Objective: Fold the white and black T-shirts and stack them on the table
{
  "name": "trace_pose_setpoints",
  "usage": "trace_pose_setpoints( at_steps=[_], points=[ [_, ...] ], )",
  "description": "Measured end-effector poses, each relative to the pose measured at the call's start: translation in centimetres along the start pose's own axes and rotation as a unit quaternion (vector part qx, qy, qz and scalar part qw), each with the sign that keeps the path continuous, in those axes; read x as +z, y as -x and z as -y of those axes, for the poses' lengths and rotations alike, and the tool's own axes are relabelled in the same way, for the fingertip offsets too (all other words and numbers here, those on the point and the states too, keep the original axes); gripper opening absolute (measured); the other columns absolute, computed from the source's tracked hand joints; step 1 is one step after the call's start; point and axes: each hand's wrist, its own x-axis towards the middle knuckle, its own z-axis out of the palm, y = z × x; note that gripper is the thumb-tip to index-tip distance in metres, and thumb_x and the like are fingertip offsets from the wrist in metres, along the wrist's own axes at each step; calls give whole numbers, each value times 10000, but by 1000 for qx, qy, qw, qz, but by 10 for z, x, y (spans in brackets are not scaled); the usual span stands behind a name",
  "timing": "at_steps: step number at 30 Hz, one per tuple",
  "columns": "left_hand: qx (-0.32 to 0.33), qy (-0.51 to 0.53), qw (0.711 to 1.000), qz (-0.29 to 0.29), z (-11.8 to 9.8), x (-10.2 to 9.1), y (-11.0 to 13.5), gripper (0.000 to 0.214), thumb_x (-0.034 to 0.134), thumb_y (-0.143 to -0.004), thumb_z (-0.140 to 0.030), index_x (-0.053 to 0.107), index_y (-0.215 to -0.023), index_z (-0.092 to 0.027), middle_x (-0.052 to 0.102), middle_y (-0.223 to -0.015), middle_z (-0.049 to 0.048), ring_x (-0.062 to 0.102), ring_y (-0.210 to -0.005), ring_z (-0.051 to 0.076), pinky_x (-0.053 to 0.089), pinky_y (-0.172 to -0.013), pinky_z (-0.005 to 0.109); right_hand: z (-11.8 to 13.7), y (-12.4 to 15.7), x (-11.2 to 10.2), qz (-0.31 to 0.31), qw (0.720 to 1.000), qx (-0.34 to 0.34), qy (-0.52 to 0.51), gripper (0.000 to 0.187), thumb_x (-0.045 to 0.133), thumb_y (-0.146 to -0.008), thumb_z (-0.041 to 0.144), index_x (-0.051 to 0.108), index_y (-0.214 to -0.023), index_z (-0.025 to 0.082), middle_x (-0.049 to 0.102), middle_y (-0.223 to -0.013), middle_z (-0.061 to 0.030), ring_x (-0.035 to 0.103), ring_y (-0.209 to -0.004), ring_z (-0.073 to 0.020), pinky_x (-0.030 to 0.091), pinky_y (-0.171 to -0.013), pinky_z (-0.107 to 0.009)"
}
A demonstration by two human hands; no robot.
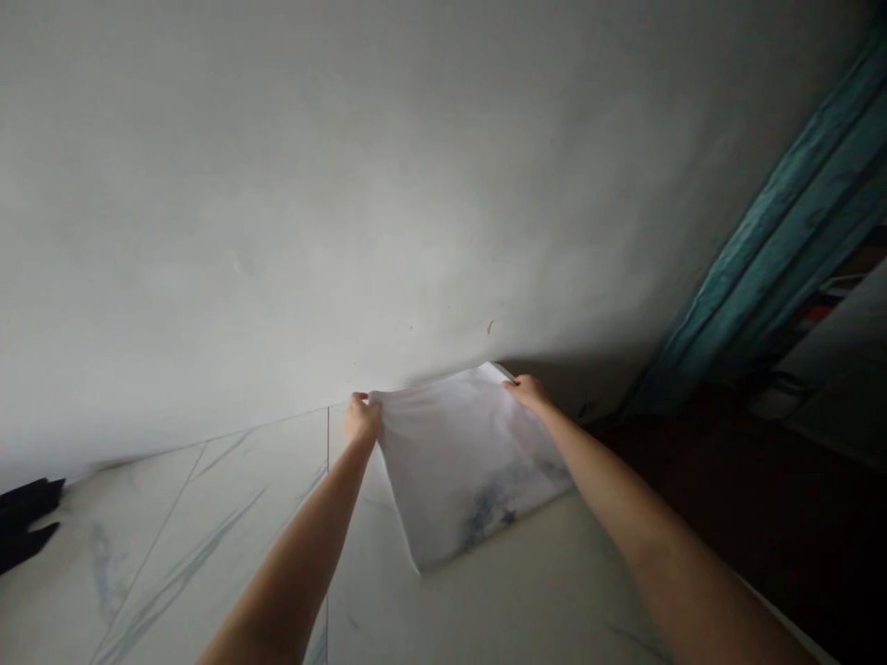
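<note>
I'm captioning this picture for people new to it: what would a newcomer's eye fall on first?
Probably the white cloth just below centre, its grey-blue patch near the lower edge, gripped near its far corners by the left hand and right hand over a marble-patterned surface. Next, perhaps, the teal curtain slanting down the right side, then a black object at the lower left edge, too cut off to identify.

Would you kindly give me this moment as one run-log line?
left hand: holds white cloth near corner | right hand: holds opposite side | cloth: over marbled surface
</note>
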Motion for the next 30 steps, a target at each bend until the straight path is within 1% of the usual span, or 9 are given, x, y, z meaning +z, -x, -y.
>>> trace_pose_setpoints(
  at_steps=[4, 8, 15, 18, 20, 23, 25, 27, 30],
  points=[
    [-3, -2, 1000, 2, -5, -3, -3, 322, 595, -831, -290, 561, -1131, -178, 698, -1089, 137, 645, -1046, 272, 463, -791, 332, -15, 17, -12, 13, 999, 25, 19, 331, 581, -886, 404, 764, -907, 130, 730, -941, -175, 691, -878, -264, 448, -666, -279],
    [-9, -7, 1000, -1, -11, -2, -5, 328, 608, -831, -292, 563, -1133, -169, 691, -1106, 149, 647, -1040, 272, 461, -782, 326, -25, 32, -19, 0, 999, 3, 35, 274, 558, -918, 361, 747, -972, 169, 731, -1004, -137, 680, -911, -227, 439, -688, -257],
    [1, -21, 1000, -4, -12, 7, -6, 292, 590, -853, -289, 557, -1125, -188, 691, -1102, 117, 640, -1049, 258, 467, -797, 328, -12, 36, -17, -32, 998, 20, 56, 268, 522, -954, 367, 713, -1032, 195, 719, -1071, -122, 672, -987, -240, 463, -744, -281],
    [5, -30, 1000, -6, -14, 8, -5, 327, 587, -852, -262, 530, -1165, -185, 676, -1114, 117, 630, -1059, 259, 467, -825, 341, -6, 41, -22, -25, 996, 37, 82, 307, 514, -956, 385, 684, -1090, 168, 702, -1109, -153, 663, -1039, -265, 482, -790, -317],
    [18, -53, 998, -34, -17, 10, 1, 402, 590, -846, -253, 492, -1226, -166, 639, -1172, 141, 608, -1093, 271, 461, -866, 366, -5, 48, -28, -23, 994, 47, 100, 357, 485, -967, 403, 669, -1108, 132, 689, -1123, -186, 654, -1064, -287, 490, -811, -341],
    [105, -132, 981, -100, -23, 18, 27, 508, 595, -846, -291, 451, -1307, -136, 516, -1333, 196, 514, -1219, 313, 430, -955, 423, -10, 65, -37, -22, 990, 58, 125, 419, 450, -974, 429, 648, -1117, 89, 684, -1118, -214, 650, -1070, -314, 497, -820, -362],
    [200, -190, 956, -95, -24, 25, 56, 522, 571, -871, -343, 457, -1347, -160, 418, -1447, 190, 415, -1317, 341, 375, -1032, 475, -17, 80, -41, -25, 987, 56, 146, 414, 457, -967, 428, 633, -1115, 83, 689, -1101, -214, 654, -1063, -316, 498, -822, -360],
    [308, -233, 922, -21, -21, 33, 89, 526, 518, -910, -407, 446, -1402, -237, 322, -1544, 135, 307, -1398, 354, 294, -1100, 530, -27, 96, -43, -29, 984, 49, 171, 384, 461, -966, 404, 615, -1115, 85, 697, -1071, -215, 662, -1050, -307, 497, -819, -356],
    [452, -256, 843, 140, -12, 36, 127, 523, 370, -965, -510, 348, -1472, -385, 235, -1605, 40, 192, -1462, 333, 186, -1146, 578, -40, 116, -44, -28, 978, 39, 205, 372, 422, -987, 367, 571, -1164, 76, 705, -1022, -221, 682, -1003, -296, 498, -799, -362]
  ],
)
